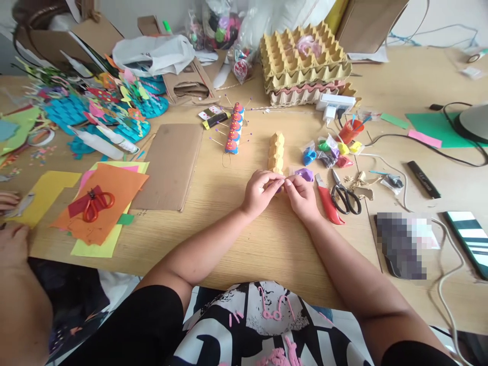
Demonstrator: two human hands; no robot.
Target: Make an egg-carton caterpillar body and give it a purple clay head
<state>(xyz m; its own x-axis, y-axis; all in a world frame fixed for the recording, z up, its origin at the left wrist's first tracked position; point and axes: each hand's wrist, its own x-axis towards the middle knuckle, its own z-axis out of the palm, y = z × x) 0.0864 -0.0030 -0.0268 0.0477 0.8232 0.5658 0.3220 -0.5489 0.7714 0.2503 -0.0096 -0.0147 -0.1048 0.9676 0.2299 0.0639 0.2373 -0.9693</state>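
Note:
My left hand (263, 190) and my right hand (301, 195) meet at the fingertips above the table, thumbs and forefingers pinched together. Whatever lies between them is hidden, though a speck of dark purple shows just below. Right behind the fingers stands a strip of egg carton (276, 152), bare and tan. A packet of purple modelling clay (304, 175) touches the area behind my right hand. To the right lie a red-handled cutter (328, 203) and black scissors (346, 197). Further back is a painted blue and red carton caterpillar (234, 129) with pins sticking out along its sides.
Several bagged clay lumps (328, 152) and an orange cup (351, 131) sit at the back right. Stacked egg trays (305, 61) stand behind. On the left are cardboard (171, 168), coloured paper (110, 198) with orange-handled pliers (91, 206), and another person's hand (13, 234).

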